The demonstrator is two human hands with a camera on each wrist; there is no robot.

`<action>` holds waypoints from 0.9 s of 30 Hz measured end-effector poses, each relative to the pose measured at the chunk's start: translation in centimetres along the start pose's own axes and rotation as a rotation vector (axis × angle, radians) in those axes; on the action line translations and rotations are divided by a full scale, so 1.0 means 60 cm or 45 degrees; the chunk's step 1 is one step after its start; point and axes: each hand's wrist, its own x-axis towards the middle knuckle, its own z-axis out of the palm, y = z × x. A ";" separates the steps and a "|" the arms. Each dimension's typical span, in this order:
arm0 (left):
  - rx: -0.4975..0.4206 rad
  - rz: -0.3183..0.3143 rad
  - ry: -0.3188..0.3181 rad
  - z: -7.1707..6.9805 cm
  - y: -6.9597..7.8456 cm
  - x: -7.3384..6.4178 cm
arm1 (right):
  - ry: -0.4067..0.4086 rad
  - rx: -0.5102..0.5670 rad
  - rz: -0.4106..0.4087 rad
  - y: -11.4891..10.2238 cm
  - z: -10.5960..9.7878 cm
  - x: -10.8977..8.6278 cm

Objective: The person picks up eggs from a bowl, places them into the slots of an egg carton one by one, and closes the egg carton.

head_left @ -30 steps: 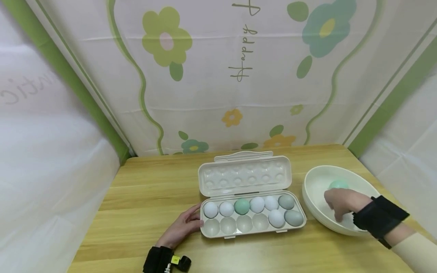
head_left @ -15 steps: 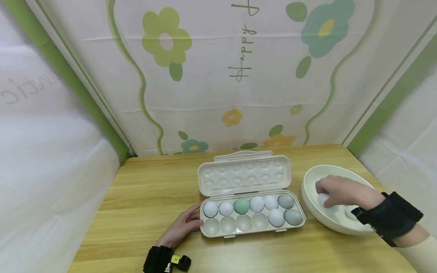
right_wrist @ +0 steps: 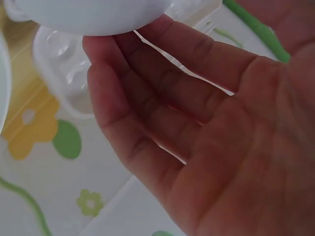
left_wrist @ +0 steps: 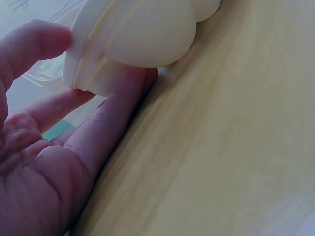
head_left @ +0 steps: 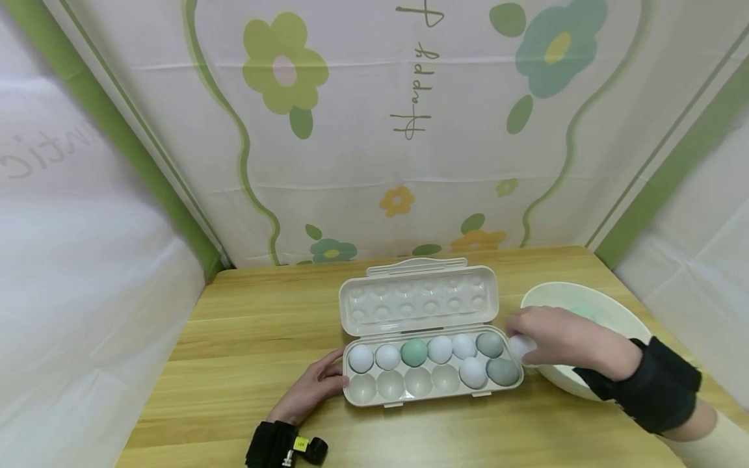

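An egg box (head_left: 418, 385) lies with its lid folded back on the wooden table. White, grey and green eggs fill its back row; in front, a white egg (head_left: 473, 373) and a grey egg (head_left: 503, 372) occupy the right end, and several cups to their left are bare. My left hand (head_left: 308, 390) holds the box's left end, thumb at the rim and fingers beneath in the left wrist view. Between its fingertips my right hand (head_left: 564, 335) pinches another white egg (head_left: 521, 346), just off the box's right end.
A deep white bowl (head_left: 629, 318) stands right of the box, partly behind the right forearm. Inside it a pale green egg (head_left: 585, 311) shows. White flowered cloth (head_left: 351, 149) walls in the table (head_left: 263, 312) at the back and sides.
My right hand took hold of a white egg inside the bowl, then carried it left over the rim to the egg box. The left hand has stayed at the box's end.
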 end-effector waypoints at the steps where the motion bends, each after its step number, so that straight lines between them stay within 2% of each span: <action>1: 0.004 -0.002 0.003 0.000 0.000 0.000 | 0.001 0.002 -0.023 -0.007 0.002 0.004; 11: -0.010 0.005 -0.009 -0.003 -0.004 0.001 | -0.041 0.083 -0.208 -0.057 0.040 0.057; 15: -0.008 0.018 -0.016 -0.004 -0.006 0.001 | -0.001 0.078 -0.262 -0.071 0.061 0.075; 17: -0.008 0.018 -0.015 -0.004 -0.007 0.001 | 0.011 0.069 -0.281 -0.076 0.071 0.083; 23: -0.012 0.013 -0.013 -0.003 -0.006 0.001 | -0.035 0.043 -0.290 -0.087 0.096 0.105; 27: -0.013 0.002 -0.004 -0.003 -0.006 0.001 | -0.007 -0.051 -0.302 -0.091 0.111 0.112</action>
